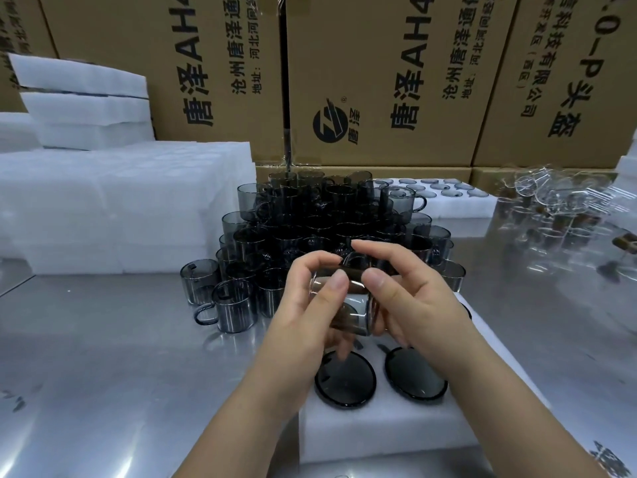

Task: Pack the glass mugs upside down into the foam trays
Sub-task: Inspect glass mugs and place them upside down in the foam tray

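while both hands are busy with one mug (348, 305), nothing is going into the foam tray (379, 432) yet. the left hand (310, 305) pinches the glass between thumb and curled fingers, and the right hand (406, 298) grips its other side the same way. the mug hangs just above the tray's far end, tipped on its side with the handle uppermost. that looks like the midpoint of a turn to bring the mouth down for an empty pocket.

two seated mugs (345, 379) sit in the tray's nearer pockets with only their dark round bases showing, sunk in the foam so the rims are cushioned. just beyond the tray stands the heap of mugs (310, 219), smoky grey and stacked in tiers, close enough to reach without leaning.

to the left of the tray and farther back is a stack of spare trays (120, 208). well behind it on the right lies a filled tray (458, 201) with clear glassware (558, 201) beside it. cartons (379, 81) wall off the back of the steel table (103, 357). most of the packing seems to be ahead — the heap is large.
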